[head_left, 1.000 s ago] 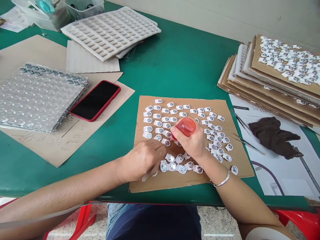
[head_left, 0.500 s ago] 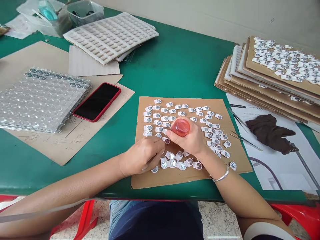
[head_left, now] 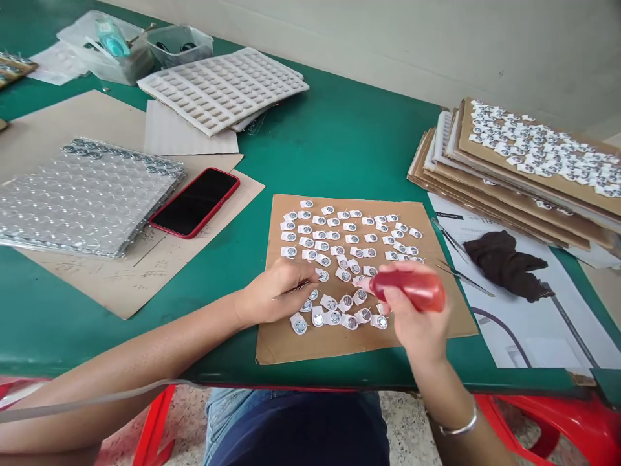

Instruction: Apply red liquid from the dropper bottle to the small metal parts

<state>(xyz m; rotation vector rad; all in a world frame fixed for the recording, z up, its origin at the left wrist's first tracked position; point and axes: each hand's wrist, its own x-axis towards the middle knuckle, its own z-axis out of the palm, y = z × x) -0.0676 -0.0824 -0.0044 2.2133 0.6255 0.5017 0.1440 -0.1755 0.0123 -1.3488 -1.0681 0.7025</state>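
My right hand (head_left: 422, 317) is closed around a red squeeze bottle (head_left: 412, 290), tilted nearly level. Its pale nozzle points left, over the small white tabs with round metal discs (head_left: 349, 320) on a cardboard sheet (head_left: 281, 346). My left hand (head_left: 279, 291) rests at the sheet's left part, fingers pinched on a thin metal tool (head_left: 297, 289). The tool's tip comes near one tab (head_left: 322, 275); whether they touch I cannot tell. Part of the rows at the right is hidden behind the bottle and my right hand.
Tweezers (head_left: 466, 278) and a dark cloth (head_left: 504, 262) lie on a printed sheet at right. Behind them stands a stack of cardboard sheets (head_left: 514, 188). At left are a phone (head_left: 196, 200), a clear plastic tray (head_left: 92, 200), white foam trays (head_left: 223, 90) and plastic tubs (head_left: 179, 48).
My right hand has moved right with the bottle, which has swung to lie nearly level. More tabs show in the middle, and the metal tool is now visible in my left hand.
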